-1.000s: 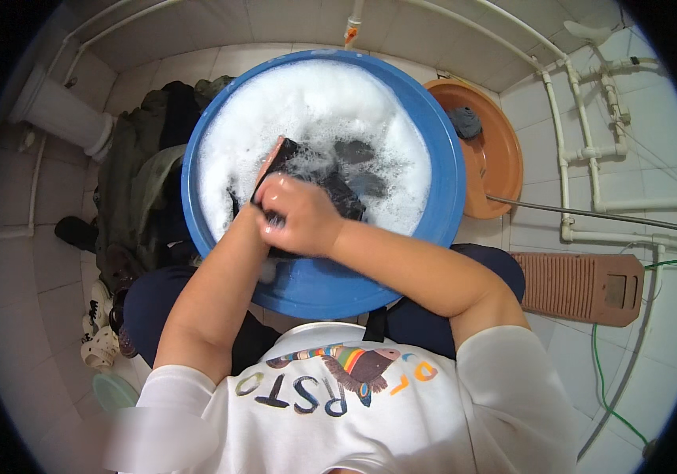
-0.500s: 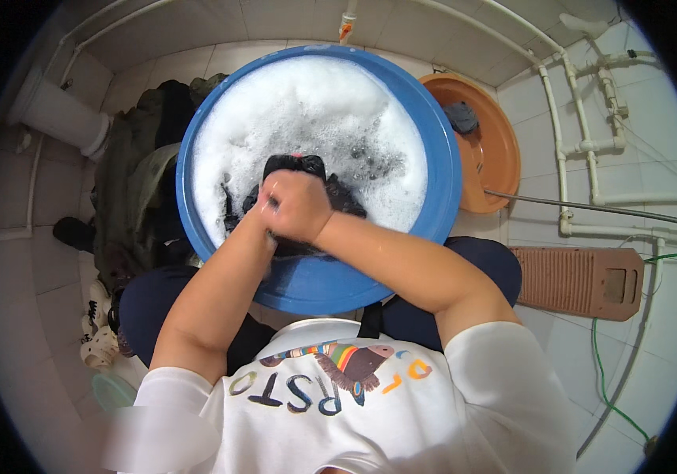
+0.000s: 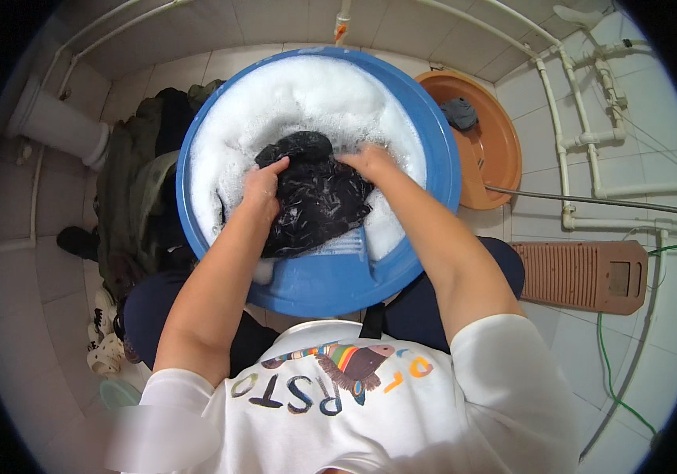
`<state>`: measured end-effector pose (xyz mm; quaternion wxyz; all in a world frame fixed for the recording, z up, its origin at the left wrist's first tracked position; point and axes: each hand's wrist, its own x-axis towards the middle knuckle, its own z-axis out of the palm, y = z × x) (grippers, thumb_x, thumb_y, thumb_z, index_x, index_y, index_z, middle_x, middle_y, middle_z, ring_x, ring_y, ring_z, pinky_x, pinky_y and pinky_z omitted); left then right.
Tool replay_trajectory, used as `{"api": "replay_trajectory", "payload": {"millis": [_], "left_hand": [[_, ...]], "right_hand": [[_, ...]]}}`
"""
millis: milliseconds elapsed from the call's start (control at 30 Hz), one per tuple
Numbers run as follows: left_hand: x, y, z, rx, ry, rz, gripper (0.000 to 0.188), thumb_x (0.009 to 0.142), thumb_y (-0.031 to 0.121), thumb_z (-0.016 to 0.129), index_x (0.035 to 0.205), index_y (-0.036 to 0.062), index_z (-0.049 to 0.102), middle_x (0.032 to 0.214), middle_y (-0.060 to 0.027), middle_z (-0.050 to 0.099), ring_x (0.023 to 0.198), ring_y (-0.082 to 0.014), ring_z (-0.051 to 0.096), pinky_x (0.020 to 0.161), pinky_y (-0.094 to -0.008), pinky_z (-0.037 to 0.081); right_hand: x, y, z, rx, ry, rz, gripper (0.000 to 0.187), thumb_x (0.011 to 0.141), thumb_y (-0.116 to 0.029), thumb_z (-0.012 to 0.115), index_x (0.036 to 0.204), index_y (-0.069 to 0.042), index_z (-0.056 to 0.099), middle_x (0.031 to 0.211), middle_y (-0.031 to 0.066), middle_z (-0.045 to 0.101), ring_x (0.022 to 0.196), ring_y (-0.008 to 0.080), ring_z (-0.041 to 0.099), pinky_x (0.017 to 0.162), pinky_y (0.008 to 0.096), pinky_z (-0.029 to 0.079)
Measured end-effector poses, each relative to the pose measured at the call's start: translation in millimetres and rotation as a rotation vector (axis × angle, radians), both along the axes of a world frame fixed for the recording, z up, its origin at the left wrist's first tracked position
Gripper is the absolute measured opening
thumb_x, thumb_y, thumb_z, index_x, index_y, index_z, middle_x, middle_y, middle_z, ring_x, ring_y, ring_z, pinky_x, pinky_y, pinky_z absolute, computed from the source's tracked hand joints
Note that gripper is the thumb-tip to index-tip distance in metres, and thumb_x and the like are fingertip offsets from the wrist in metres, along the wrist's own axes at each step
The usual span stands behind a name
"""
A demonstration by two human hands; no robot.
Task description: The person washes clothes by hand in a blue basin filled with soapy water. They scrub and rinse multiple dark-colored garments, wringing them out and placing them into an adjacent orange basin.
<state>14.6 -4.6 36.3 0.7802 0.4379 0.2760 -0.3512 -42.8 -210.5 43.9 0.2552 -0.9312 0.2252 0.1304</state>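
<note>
Blue tub [image 3: 314, 296]: Wide and round, it surrounds both hands, the left grip [image 3: 262, 189] and the right grip [image 3: 371, 164] each well inside its rim.
White foam [image 3: 307, 87]: Suds bank up beyond the two grips and spread along the outer side of each.
Dark clothes [image 3: 137, 174]: Heaped on the floor to the left of the left grip, outside the tub.
Orange basin [image 3: 504, 150]: On the floor to the right of the right grip and slightly beyond it, just beside the tub.
Brown washboard [image 3: 556, 272]: Right of the right grip, nearer the body and well apart from it.
Black cloth [image 3: 314, 197]: Wet, bunched and streaked with suds, it lies between the grips, most of it nearer the body than the fingertips, with one rounded fold just beyond the left grip.
Left grip: Thumb and fingers hold the cloth's left edge.
Right grip: At the cloth's upper right side, fingers partly in suds; whether they are closed on the fabric cannot be told.
Gray cloth [image 3: 458, 113]: Crumpled in the basin, beyond the right grip and to its right.
</note>
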Motion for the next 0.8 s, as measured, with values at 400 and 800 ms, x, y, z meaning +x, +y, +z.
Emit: {"api": "replay_trajectory", "payload": {"millis": [400,800], "left_hand": [[-7,-2,16,-0.848,-0.289,-0.248,0.04,0.089,0.035,0.048,0.113,0.0026,0.049,0.096,-0.0126,0.056,0.093,-0.0211,0.054,0.079,-0.0348,0.046],[-38,-32,71,-0.073,0.01,-0.009,0.036,0.081,0.047,0.052,0.082,0.0124,0.062,0.09,-0.0066,0.061,0.085,-0.0175,0.057,0.075,-0.0304,0.047]], "right_hand": [[-16,126,55,0.28,-1.088,0.159,0.012,0.071,-0.016,0.06,0.073,-0.007,0.053,0.073,0.0139,0.055,0.066,0.033,0.055,0.059,0.0387,0.045],[-1,92,57,0.349,-0.821,-0.067,0.017,0.077,-0.026,0.057,0.075,-0.009,0.054,0.078,0.0151,0.057,0.071,0.0352,0.055,0.064,0.0404,0.045]]}}
